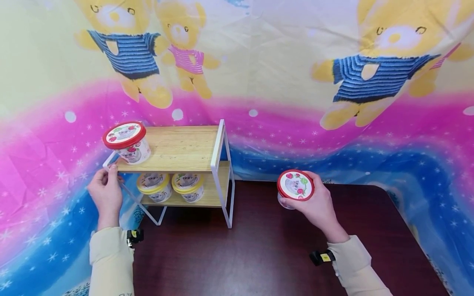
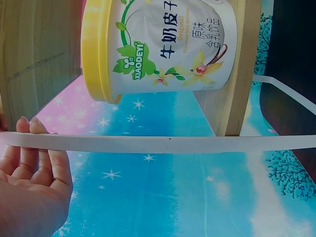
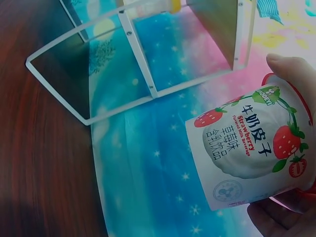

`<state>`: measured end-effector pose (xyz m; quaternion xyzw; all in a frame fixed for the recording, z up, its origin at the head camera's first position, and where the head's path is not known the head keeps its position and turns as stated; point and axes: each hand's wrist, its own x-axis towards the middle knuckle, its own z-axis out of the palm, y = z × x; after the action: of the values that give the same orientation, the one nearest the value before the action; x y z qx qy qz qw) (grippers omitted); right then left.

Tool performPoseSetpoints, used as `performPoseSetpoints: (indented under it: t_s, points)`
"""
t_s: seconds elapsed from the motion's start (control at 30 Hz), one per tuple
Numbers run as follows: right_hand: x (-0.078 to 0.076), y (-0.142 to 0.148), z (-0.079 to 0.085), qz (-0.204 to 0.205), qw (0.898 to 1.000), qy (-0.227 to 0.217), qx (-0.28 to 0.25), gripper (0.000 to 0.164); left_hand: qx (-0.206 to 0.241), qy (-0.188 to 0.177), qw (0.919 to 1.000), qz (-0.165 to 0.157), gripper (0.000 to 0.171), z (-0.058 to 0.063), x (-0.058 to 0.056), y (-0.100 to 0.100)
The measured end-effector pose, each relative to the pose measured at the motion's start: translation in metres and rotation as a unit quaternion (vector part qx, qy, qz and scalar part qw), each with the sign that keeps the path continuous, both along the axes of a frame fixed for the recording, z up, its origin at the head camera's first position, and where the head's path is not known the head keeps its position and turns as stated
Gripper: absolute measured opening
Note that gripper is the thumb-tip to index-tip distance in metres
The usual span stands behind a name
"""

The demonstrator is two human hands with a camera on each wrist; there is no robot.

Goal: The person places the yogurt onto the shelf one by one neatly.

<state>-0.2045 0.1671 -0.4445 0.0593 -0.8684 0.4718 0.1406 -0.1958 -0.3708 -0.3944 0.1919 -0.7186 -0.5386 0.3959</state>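
My right hand (image 1: 321,207) holds a red-lidded strawberry milk tub (image 1: 296,185) by its rim, above the table to the right of a two-tier shelf rack (image 1: 181,148). The right wrist view shows the tub's printed side (image 3: 242,148) tilted. At the rack's upper left corner, my left hand (image 1: 107,197) grips the white metal frame, its fingers curled behind the bar (image 2: 173,144). Another red-lidded tub (image 1: 126,137) stands on the top board's left end, just above that hand. Two yellow-lidded tubs (image 1: 153,185) sit side by side on the lower board.
The dark brown table (image 1: 259,246) spreads in front of the rack and to its right, with a rounded far right corner. A printed cloth (image 1: 266,82) with bears and stars hangs behind and along the sides.
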Motion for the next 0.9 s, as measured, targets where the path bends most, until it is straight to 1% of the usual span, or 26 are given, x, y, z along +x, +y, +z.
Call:
performPoseSetpoints:
  t_s: [0.5,0.77,0.9]
  points:
    - [0.004,-0.031,0.005,0.031,0.999,-0.006,-0.031,0.104,0.000,0.001,1.0000,-0.001,0.029,0.000,0.001,-0.001]
    - [0.005,-0.048,0.005,0.059,0.997,-0.003,-0.040,0.103,0.001,-0.001,1.0000,0.000,0.028,-0.001,0.001,0.000]
    - [0.006,-0.056,0.005,0.072,0.996,-0.009,-0.048,0.101,0.003,0.004,1.0000,-0.001,0.028,-0.001,0.000,0.000]
